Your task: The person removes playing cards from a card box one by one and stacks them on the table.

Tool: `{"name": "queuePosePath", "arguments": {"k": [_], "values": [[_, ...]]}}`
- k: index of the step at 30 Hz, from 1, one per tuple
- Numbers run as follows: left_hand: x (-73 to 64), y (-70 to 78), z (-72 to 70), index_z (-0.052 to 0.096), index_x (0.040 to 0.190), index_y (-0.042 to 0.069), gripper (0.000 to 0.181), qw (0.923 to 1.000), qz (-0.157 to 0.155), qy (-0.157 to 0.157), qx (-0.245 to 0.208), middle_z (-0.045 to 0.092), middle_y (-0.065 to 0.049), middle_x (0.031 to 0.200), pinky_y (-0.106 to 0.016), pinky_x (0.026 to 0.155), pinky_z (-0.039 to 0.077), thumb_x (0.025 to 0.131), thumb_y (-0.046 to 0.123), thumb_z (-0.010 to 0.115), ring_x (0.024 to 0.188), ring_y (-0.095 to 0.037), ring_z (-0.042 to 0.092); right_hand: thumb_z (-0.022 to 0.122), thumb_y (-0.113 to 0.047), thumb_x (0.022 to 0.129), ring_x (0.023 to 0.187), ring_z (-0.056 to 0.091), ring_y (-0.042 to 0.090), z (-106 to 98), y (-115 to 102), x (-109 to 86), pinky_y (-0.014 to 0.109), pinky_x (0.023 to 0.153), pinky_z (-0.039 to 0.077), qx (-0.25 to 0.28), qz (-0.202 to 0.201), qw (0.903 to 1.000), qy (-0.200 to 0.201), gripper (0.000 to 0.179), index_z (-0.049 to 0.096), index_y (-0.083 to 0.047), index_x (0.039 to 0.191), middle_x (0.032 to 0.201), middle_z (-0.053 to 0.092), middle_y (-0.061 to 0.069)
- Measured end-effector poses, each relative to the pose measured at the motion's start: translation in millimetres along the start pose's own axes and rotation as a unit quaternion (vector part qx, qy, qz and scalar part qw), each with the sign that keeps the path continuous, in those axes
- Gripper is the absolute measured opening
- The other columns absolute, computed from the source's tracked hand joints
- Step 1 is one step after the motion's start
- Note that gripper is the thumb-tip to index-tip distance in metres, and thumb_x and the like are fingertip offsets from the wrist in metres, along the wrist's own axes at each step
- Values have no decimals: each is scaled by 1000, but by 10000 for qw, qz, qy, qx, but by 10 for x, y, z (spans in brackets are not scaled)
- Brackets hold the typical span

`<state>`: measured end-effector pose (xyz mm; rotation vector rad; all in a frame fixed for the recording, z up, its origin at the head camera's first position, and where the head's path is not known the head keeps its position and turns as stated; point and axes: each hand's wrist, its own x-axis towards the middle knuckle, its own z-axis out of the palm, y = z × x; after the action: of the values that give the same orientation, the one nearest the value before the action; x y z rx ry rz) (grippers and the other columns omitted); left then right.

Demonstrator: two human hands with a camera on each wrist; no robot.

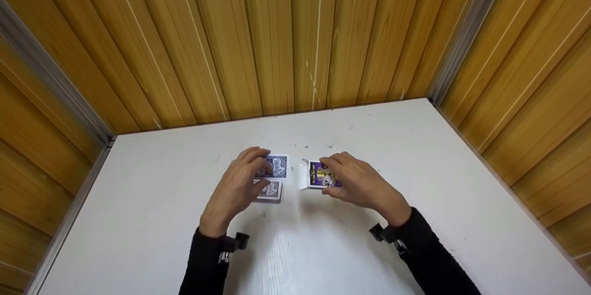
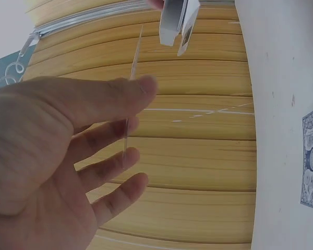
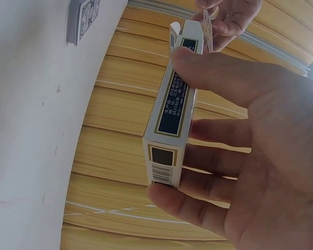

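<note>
In the head view, the left hand (image 1: 238, 182) is pinching a thin blue-backed card (image 1: 279, 165), perhaps more than one, between thumb and fingers; its long axis is running roughly 9 to 3 o'clock. At 3 o'clock from it, a short gap away, the right hand (image 1: 362, 182) is gripping the card box (image 1: 323, 174), fingers curling round it, its long axis lining up similarly and its open flap (image 1: 304, 176) facing 9 o'clock. A deck (image 1: 273, 189) is lying on the surface (image 1: 152, 202) at 6 o'clock from the held card, nearer the left hand. The box's face is showing purple artwork with yellow lettering too small to read; the right wrist view is showing a dark panel (image 3: 175, 99) of blurred Chinese print and a barcode (image 3: 161, 174) on the end.
</note>
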<state>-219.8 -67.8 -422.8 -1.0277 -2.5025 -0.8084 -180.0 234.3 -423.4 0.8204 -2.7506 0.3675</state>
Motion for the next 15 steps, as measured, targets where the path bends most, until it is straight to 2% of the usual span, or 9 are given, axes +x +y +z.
{"name": "queuePosePath", "arguments": {"k": [4,7,15], "values": [[-25,-74,-23,71,95,11,29,9994,-331,-111,-47,61,-11,141,-49,112,41,77,-6,87,136,-30,51,87,-35,85,108,62,25,5,9,-8,39,84,56,-28,-82,10000,48,71,57,0,139,125,66,15],[-44,-136,-14,73,94,9,27,9987,-462,-211,-102,60,-13,141,-50,111,42,77,-8,86,138,-33,50,87,-34,85,110,62,26,7,11,-7,40,85,56,-36,-105,9999,34,71,57,1,139,124,66,15],[-91,-322,100,72,92,11,26,9949,-782,-598,-237,59,-11,141,-46,105,48,79,-9,83,141,-33,47,85,-34,86,113,62,27,11,-5,6,41,87,56,59,22,9999,-105,70,57,-1,140,126,66,15]]}}
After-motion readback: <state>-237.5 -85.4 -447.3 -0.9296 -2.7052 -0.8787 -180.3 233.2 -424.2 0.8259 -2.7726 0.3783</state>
